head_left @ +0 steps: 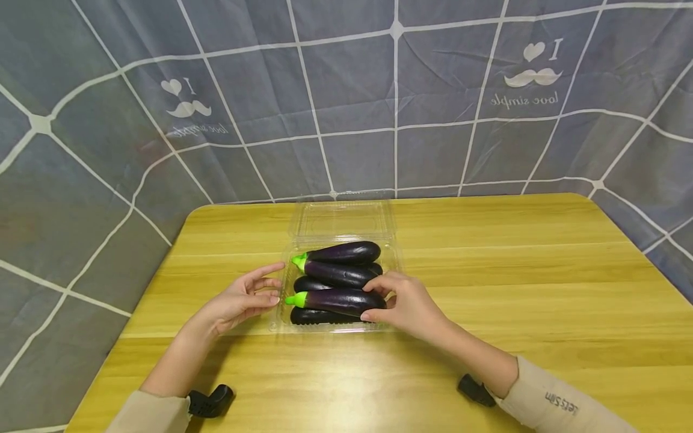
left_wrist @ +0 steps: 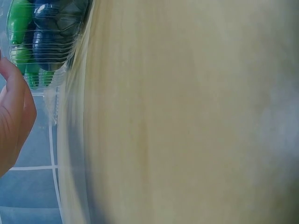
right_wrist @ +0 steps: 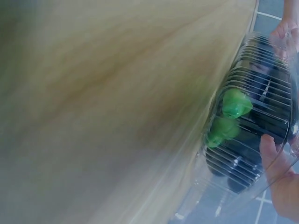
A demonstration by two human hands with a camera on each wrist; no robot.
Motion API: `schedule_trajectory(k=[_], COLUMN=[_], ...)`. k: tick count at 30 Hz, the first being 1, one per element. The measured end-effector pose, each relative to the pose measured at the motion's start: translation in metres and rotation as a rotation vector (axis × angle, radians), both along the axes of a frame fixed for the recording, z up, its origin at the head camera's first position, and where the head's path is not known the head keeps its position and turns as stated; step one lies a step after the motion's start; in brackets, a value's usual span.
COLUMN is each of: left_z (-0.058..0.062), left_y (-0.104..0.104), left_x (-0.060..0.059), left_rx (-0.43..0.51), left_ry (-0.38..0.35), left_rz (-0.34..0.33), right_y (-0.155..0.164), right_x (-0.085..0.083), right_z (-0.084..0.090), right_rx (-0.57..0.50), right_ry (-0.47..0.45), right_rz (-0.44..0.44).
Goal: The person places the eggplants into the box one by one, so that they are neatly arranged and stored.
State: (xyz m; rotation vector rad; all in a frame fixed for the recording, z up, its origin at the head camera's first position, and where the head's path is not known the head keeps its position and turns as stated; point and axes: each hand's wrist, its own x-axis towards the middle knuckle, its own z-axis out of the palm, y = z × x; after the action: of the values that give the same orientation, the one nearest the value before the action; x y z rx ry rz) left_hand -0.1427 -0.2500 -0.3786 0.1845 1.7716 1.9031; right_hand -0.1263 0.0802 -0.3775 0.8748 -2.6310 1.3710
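The right hand [head_left: 407, 304] is curling its fingers around the front eggplant [head_left: 338, 299], which is lying on top of the pile in the clear clamshell tray [head_left: 281, 325] at the middle of the wooden surface [head_left: 487, 270]. The left hand [head_left: 245, 299] is hovering relaxed and holding nothing, fingertips just beside the tray's left wall. Since the eggplants are heaped above the rim and nothing is steadying the light tray, shifting this one could probably roll another out or drag the tray along.

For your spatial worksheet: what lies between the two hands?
In the head view, the clear tray of eggplants lies between the left hand and right hand.
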Motion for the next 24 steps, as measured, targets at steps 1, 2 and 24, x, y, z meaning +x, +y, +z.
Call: schedule_trajectory(k=[1, 2, 24], left_z=[-0.0002, -0.0003, -0.0017], left_y=[-0.0001, -0.0002, -0.0005], left_x=[-0.0002, -0.0002, -0.0002], left_rx=[0.001, 0.000, 0.009], left_ry=[0.001, 0.002, 0.010], left_rz=[0.000, 0.000, -0.010], right_y=[0.0000, -0.0001, 0.0031], right_x=[0.0000, 0.0002, 0.0000], right_z=[0.0004, 0.0008, 0.0026], right_rx=[0.000, 0.000, -0.044], right_ry=[0.002, 0.004, -0.046], right_rz=[0.002, 0.003, 0.029])
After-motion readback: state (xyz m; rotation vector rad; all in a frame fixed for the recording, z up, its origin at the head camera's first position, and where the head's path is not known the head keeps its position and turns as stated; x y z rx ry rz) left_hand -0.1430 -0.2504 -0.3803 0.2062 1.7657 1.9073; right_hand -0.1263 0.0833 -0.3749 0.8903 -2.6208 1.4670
